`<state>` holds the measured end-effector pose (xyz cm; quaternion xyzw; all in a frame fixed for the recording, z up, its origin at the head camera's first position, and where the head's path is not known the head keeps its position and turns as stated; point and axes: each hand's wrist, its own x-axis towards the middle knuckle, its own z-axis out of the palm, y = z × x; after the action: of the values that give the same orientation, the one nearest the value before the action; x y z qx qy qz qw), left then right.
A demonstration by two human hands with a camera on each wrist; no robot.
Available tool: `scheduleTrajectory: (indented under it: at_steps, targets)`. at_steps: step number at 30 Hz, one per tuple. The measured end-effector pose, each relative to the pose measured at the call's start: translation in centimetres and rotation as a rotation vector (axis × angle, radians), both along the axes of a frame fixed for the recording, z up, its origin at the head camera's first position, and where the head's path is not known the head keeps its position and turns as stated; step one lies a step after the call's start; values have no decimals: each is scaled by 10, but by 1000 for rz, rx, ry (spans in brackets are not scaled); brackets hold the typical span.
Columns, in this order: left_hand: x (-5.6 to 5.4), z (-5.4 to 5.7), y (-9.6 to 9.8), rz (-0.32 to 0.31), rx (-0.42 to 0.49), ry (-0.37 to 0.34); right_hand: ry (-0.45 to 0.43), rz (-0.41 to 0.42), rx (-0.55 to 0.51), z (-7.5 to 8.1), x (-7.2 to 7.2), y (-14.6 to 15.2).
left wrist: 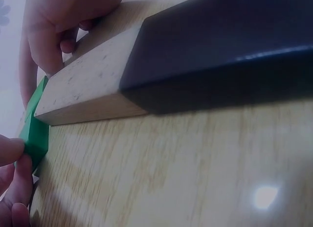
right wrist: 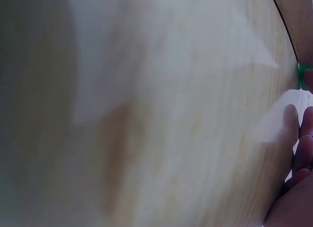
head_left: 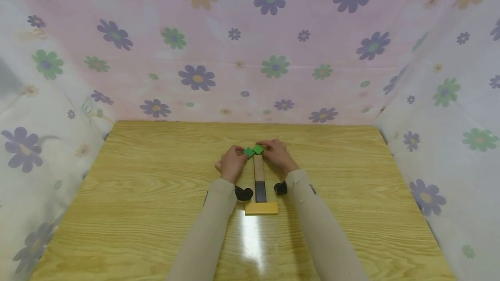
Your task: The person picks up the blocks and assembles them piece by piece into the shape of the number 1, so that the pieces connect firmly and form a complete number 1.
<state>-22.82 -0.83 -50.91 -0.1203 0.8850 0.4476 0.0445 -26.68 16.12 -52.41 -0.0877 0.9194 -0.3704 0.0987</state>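
Note:
Two small green blocks lie side by side at the far end of a row of blocks. My left hand (head_left: 233, 161) pinches the left green block (head_left: 248, 152) between thumb and fingertips, as the left wrist view also shows. My right hand (head_left: 278, 155) holds the right green block (head_left: 258, 149), with its index finger at the far side and thumb nearer me. Below them a plain wooden block (head_left: 258, 167) runs toward me, its far end right at the green pieces. A black block (left wrist: 220, 46) continues the line, and a yellow block (head_left: 261, 209) lies crosswise at its near end.
The blocks lie on a wood-grain table (head_left: 156, 211). Black wrist cameras (head_left: 244, 193) jut inward from both wrists, close beside the black block. Flowered cloth (head_left: 250, 55) stands behind the table and along both sides. Light reflects off the tabletop near the front.

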Motion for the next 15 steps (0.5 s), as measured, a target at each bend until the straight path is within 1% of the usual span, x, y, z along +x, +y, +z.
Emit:
scheduleTrajectory:
  at_steps: [15]
  targets:
    - [-4,-4,2,-4,25,17,13,-13,5,-2,0,1]
